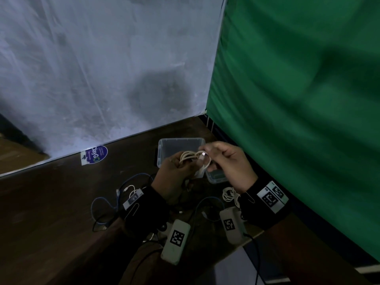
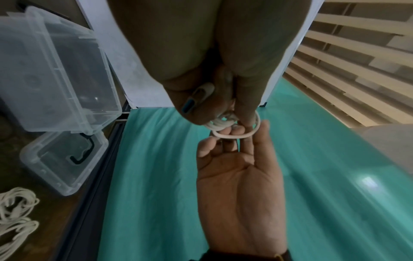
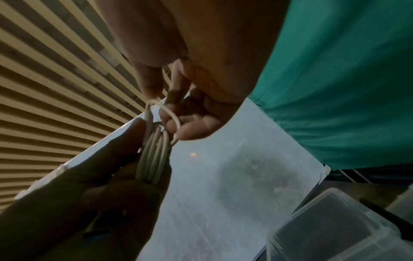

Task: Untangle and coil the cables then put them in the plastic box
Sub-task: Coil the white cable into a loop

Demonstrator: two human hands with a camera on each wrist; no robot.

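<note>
Over the table, my left hand (image 1: 181, 169) grips a white cable (image 1: 192, 158) wound into a small coil. The bundle of strands (image 3: 154, 155) runs through its fingers, and a white USB plug (image 2: 197, 98) lies against the palm. My right hand (image 1: 205, 154) pinches the cable's loose end loop (image 2: 236, 136) at the top of the coil, with two fingers hooked through it. Just behind the hands, by the wall, stands the clear plastic box (image 1: 164, 145), open.
A smaller clear container (image 2: 64, 159) holding a black cable sits right of the box. A blue cable (image 1: 102, 202) and a thin white one sprawl at the left, another white coil (image 1: 229, 194) lies under my right wrist. A green curtain (image 1: 298, 99) hangs along the table's right edge.
</note>
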